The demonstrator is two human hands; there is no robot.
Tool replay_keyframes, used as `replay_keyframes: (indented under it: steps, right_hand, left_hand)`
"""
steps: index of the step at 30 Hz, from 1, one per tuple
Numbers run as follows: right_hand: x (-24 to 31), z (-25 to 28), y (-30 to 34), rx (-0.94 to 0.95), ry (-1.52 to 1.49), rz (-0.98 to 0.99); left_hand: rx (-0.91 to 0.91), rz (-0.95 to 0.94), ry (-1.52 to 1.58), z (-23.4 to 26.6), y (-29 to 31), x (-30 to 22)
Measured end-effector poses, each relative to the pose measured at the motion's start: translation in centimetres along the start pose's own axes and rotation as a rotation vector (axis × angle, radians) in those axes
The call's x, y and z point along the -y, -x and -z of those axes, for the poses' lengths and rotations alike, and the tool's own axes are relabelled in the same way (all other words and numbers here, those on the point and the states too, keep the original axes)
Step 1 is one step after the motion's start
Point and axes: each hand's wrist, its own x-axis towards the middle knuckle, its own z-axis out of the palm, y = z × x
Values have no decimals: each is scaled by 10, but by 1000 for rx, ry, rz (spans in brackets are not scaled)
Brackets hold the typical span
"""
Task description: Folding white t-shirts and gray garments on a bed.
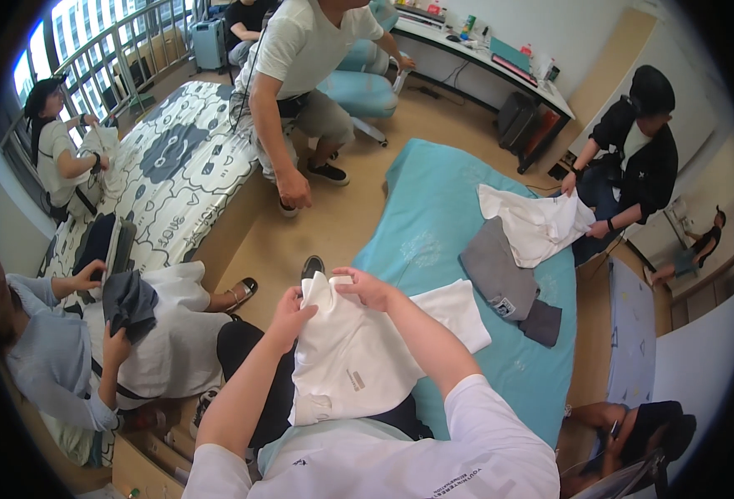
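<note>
A white shirt with a small tan print hangs from my two hands and drapes down over my lap. My left hand pinches its upper left edge, thumb and fingers closed on the cloth. At the upper right edge, my right hand grips the same shirt, with the cloth bunched between the hands. Just right of my right forearm, a folded white cloth lies on the turquoise bedspread. Farther right on the bed rest a folded grey garment and a smaller dark grey piece.
Across the bed, a person in black handles a white garment. To my left, a seated person holds a dark grey cloth. Someone standing bends between the beds. A patterned bed is at far left, a desk behind.
</note>
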Motion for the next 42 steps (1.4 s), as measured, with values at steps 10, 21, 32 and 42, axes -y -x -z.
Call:
replay_keyframes:
  steps: [10,21,32,42]
  right_hand:
    - [23,4,24,142,145,-63]
    - [10,-3,27,223,1067,485]
    - [30,-28,71,-81,1284,531]
    - [-13,-10,80,-295,1417,992]
  left_hand:
    - [5,-270,-204,-15,17,-8]
    - [185,-440,-430,-26,12,7]
    - [212,-587,-520,-15,33,-1]
    - [71,-650,-859,-16,40,-8]
